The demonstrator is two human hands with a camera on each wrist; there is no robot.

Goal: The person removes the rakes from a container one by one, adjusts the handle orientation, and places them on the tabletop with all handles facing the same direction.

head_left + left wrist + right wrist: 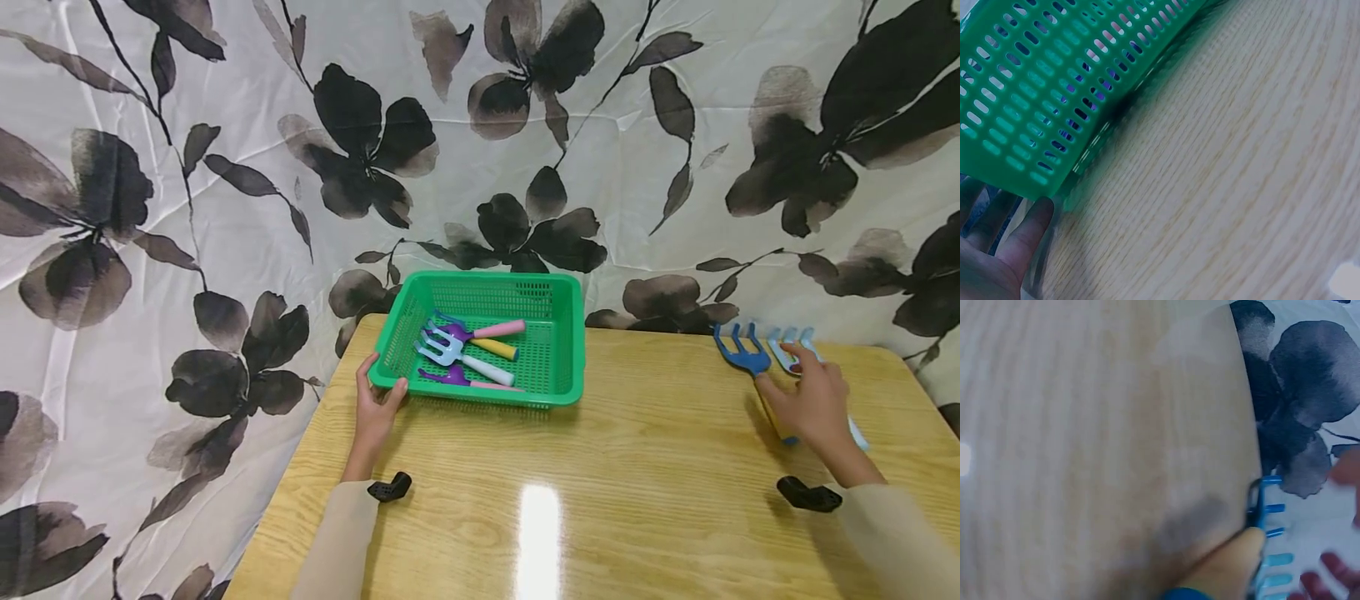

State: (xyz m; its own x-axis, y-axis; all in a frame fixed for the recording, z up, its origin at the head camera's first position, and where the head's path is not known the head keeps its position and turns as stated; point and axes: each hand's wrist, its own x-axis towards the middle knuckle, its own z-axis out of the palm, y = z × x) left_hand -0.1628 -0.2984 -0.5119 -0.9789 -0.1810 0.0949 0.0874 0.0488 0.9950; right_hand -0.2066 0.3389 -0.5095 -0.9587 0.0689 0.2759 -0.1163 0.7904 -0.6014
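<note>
My left hand [375, 412] holds the front left corner of a green plastic basket [480, 398], thumb on the front side and fingers along the left side. Inside lie a light blue hand fork [447, 350], two purple tools with pink handles, and a blue tool with a yellow handle [497, 348]. At the table's right, my right hand [813, 400] hovers with spread fingers over a blue hand fork [745, 358] with a yellow handle and a second light blue fork [782, 354], partly hidden by the hand. The right wrist view shows fingers apart from the yellow handle [1225, 565].
The wooden table [637, 483] has its back edge against a white cloth [645, 167] printed with dark flowers. Fork tines reach past that edge. Light reflects off the table's front middle. A black wrist piece [390, 487] sits on each sleeve.
</note>
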